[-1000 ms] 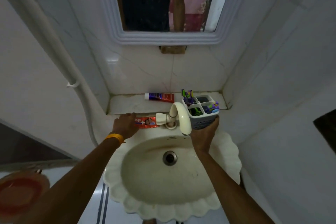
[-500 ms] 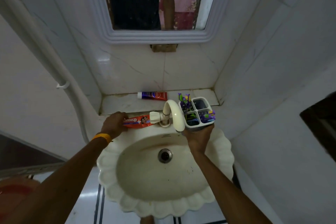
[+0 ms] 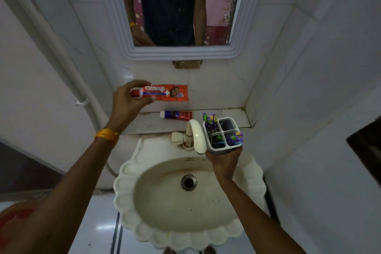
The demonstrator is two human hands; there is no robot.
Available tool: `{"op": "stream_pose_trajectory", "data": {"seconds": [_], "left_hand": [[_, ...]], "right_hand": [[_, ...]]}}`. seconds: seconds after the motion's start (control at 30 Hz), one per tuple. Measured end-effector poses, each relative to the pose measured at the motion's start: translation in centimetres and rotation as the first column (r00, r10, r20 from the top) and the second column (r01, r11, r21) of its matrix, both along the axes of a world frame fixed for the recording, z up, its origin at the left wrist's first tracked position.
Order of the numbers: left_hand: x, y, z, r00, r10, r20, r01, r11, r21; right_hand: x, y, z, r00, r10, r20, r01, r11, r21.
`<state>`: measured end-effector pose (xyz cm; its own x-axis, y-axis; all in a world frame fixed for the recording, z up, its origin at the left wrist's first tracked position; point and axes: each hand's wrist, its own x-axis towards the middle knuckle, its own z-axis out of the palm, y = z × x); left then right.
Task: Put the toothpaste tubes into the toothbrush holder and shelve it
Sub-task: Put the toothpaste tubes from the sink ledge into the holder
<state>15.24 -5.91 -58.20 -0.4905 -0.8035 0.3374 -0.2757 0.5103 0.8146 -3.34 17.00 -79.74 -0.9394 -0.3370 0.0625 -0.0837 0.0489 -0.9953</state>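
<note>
At the bottom left corner a reddish round object (image 3: 14,218) is cut off by the frame and too blurred to identify. The left hand (image 3: 128,101), with an orange band (image 3: 106,135) at the wrist, is raised in front of the tiled wall; its fingers are curled around the cap end of a red toothpaste tube (image 3: 165,93), which lies level in the air with its flat end pointing right. Below it, a second toothpaste tube (image 3: 176,115) lies on the shelf (image 3: 144,121) behind the sink (image 3: 127,173). The tap (image 3: 195,136) stands just beside the toothbrush holder (image 3: 222,135), which the right hand (image 3: 224,161) grips from underneath, fingers mostly hidden beneath its base. The holder has four compartments; toothbrushes fill three, the far-right one looks dark and its contents cannot be made out. The mirror (image 3: 181,51) above shows only the person's torso and arms.
</note>
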Motion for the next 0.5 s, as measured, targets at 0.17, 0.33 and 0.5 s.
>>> {"op": "stream_pose_trajectory", "data": {"seconds": [0.17, 0.33, 0.5], "left_hand": [[-7.1, 4.1, 2.5, 0.973, -0.209, 0.096, 0.220, 0.969, -0.116], [-13.4, 6.4, 1.4, 0.909, -0.334, 0.251, 0.391, 0.892, -0.226], [-16.6, 7.5, 0.5, 0.795, -0.381, 0.472, 0.529, 0.816, -0.231]], "right_hand": [[-0.3, -0.1, -0.5, 1.000, 0.023, 0.009, -0.022, 0.999, -0.038], [-0.5, 0.1, -0.5, 0.998, 0.041, 0.053, -0.041, 0.999, -0.006], [-0.6, 0.1, -0.6, 0.999, 0.026, 0.031, -0.027, 0.999, 0.033]]}}
